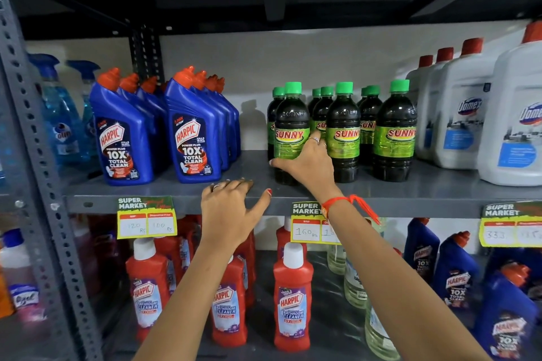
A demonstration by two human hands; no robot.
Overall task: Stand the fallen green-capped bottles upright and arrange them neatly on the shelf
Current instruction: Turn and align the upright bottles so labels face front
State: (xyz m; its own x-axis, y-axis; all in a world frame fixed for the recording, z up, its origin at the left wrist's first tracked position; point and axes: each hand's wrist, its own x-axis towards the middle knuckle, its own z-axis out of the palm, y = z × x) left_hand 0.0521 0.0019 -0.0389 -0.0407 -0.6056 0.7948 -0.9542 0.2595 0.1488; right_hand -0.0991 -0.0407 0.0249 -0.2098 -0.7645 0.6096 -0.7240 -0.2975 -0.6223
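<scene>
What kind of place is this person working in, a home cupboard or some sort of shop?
Most likely a supermarket aisle for cleaning products. Yellow price tags printed "Super Market" hang on the metal shelf edge, and many identical items stand in rows: green-capped Sunny bottles, blue Harpic bottles and white Domex jugs.

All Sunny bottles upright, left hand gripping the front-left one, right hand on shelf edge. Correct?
Hands are swapped. The head view shows the right hand gripping the front-left Sunny bottle, while the left hand rests on the shelf edge. All bottles are upright.

glossy plastic bottles (342, 132); matt metal shelf (410, 187)
</scene>
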